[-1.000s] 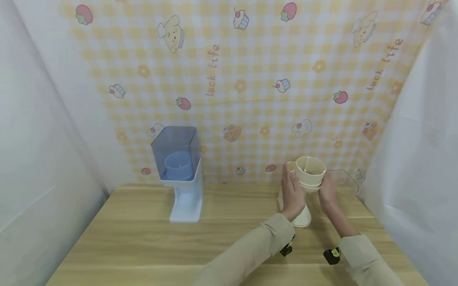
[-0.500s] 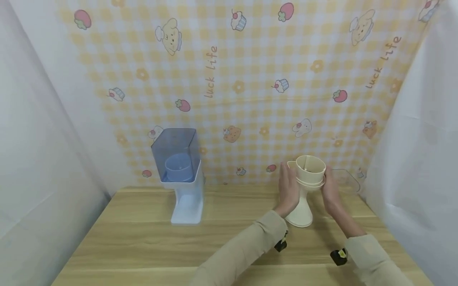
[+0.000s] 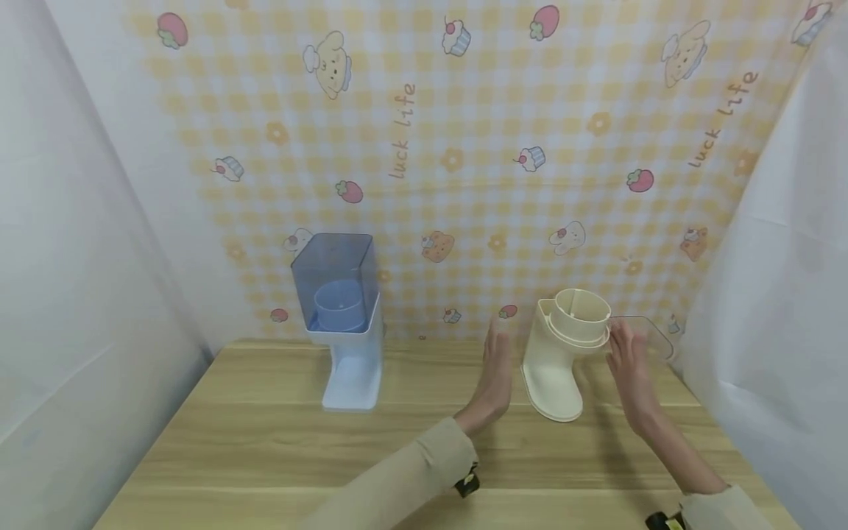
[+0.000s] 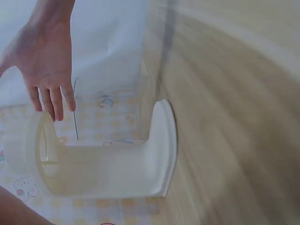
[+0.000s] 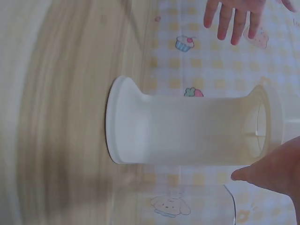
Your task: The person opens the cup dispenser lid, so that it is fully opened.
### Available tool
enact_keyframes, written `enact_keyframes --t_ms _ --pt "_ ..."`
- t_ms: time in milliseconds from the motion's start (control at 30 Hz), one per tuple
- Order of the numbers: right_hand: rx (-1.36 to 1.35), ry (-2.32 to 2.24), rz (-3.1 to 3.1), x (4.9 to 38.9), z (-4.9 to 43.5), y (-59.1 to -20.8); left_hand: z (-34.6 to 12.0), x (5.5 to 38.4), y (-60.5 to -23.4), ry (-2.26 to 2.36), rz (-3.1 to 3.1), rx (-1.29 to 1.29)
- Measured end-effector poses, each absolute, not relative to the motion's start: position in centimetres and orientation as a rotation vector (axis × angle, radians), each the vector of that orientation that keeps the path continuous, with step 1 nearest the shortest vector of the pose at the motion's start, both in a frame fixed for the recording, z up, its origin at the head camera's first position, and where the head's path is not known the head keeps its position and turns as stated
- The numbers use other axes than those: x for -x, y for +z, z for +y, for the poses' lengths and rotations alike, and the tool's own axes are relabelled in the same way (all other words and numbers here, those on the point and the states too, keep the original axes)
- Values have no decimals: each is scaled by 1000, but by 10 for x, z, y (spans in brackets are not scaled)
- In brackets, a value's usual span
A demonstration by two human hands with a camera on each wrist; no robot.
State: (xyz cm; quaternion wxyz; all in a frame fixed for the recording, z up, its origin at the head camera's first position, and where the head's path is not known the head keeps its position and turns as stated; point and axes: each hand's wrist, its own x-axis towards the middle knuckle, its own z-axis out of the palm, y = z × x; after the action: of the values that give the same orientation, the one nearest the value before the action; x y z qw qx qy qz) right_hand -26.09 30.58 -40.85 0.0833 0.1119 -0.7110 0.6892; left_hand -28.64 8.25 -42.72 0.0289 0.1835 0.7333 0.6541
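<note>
A cream dispenser stand (image 3: 553, 383) is upright on the right part of the table, its round cup-shaped top part (image 3: 581, 327) seated in the ring. My left hand (image 3: 493, 372) is held to the left of it with straight fingers, apart from the stand. On the other side is my right hand (image 3: 632, 379), fingers extended close by the ring; whether they touch it I cannot tell. The left wrist view shows the right palm (image 4: 47, 58) empty beyond the stand (image 4: 103, 171). In the right wrist view the left fingers (image 5: 239, 21) are spread, holding nothing.
Behind my right hand stands a clear cover (image 3: 645, 335) by the back wall. A blue dispenser (image 3: 351, 375) with a translucent dark lid (image 3: 334, 254) stands left on the wooden table (image 3: 265, 442). White sheets hang at both sides, a checked cloth (image 3: 450, 199) behind.
Both hands were around the cream stand's top. My left hand has come away to the left and my right hand has shifted outward. The stand stays in place, now more fully visible.
</note>
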Motion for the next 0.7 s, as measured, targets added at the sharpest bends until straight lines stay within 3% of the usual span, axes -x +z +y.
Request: enact_keyframes --t_ms 700 --pt "-274 1991 -2080 190 262 -443 -13 218 -435 2010 2117 -697"
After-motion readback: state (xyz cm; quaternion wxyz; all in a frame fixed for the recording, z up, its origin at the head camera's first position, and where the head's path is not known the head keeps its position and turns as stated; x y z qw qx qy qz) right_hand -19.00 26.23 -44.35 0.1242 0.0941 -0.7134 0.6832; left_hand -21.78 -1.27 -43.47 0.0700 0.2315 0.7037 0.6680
